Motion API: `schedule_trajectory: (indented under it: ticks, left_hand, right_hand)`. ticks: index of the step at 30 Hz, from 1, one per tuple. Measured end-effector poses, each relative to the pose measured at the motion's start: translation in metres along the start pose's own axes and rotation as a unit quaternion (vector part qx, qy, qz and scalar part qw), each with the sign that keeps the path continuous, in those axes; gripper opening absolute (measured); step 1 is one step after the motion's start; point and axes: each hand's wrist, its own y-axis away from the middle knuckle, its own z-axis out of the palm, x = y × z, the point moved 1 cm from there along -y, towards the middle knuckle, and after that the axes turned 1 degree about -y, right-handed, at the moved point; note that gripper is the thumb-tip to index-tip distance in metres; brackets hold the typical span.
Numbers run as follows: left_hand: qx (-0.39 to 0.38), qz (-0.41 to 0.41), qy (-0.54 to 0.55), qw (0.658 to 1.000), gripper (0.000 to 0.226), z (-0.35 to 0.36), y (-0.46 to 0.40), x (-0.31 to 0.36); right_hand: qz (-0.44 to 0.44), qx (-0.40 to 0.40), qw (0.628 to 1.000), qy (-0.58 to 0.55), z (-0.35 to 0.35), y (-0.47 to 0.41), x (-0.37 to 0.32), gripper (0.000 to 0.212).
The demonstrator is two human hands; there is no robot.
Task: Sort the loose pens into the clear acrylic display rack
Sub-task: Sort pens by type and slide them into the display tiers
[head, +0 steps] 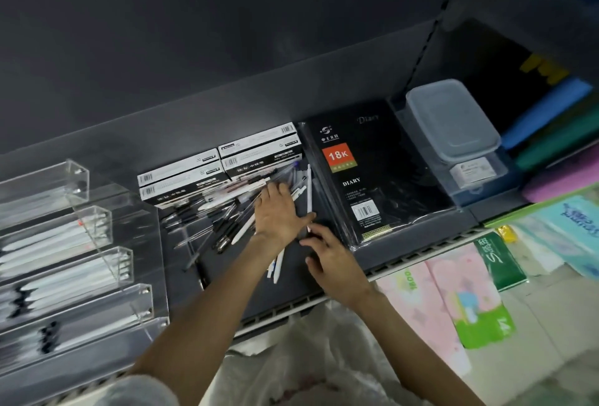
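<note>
- Some pens are already laid in the clear rack [97,227], left of the loose pens [220,221].
- Many pens are still left in the pile.
- The left hand [278,211] is laid flat on the pile, fingers straight.
- A white pen [309,198] just right of the pile is touched by the right hand [330,256], fingers loose.

Acrylic display rack [97,243] cut off by the left edge; the pens in its troughs smeared by blur, count not readable. Left hand [278,214] lies over the loose pens [220,224], hiding the middle of the heap. Right hand [330,256] near a white pen [309,198]; whether fingertips touch it cannot be told. Print on the pen boxes [220,172] too small to read. Contents of the lidded plastic container [453,120] unclear through the cloudy lid. Both forearms run out at the bottom edge.
</note>
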Motion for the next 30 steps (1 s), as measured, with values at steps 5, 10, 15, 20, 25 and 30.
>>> schedule_trajectory:
  ticks: [5,10,15,20,25,30]
  left_hand:
    - [0.003,-0.024,0.105,0.994,0.065,0.0,-0.005,0.001]
    - [-0.006,-0.061,0.195,0.979,0.049,-0.001,-0.01,-0.004]
    - [0.007,-0.047,0.263,0.964,0.038,-0.003,-0.015,-0.009]
    - [0.098,0.021,0.364,0.926,0.027,-0.026,-0.012,-0.013]
    - [0.165,0.018,0.524,0.835,0.024,-0.061,-0.009,-0.025]
    - [0.212,-0.002,0.648,0.732,0.024,-0.087,-0.001,-0.038]
  right_hand:
    - [-0.016,-0.004,1.0,0.009,0.001,-0.001,0.002,0.033]
    - [-0.018,0.006,0.999,0.026,0.003,0.0,0.001,0.031]
    - [-0.012,0.01,1.0,0.02,0.005,0.002,0.001,0.031]
    - [0.001,0.012,1.0,0.0,-0.001,0.004,-0.002,0.031]
    - [0.009,-0.006,1.0,-0.014,-0.003,0.005,-0.008,0.032]
    - [-0.013,-0.006,1.0,-0.027,-0.004,0.005,-0.02,0.031]
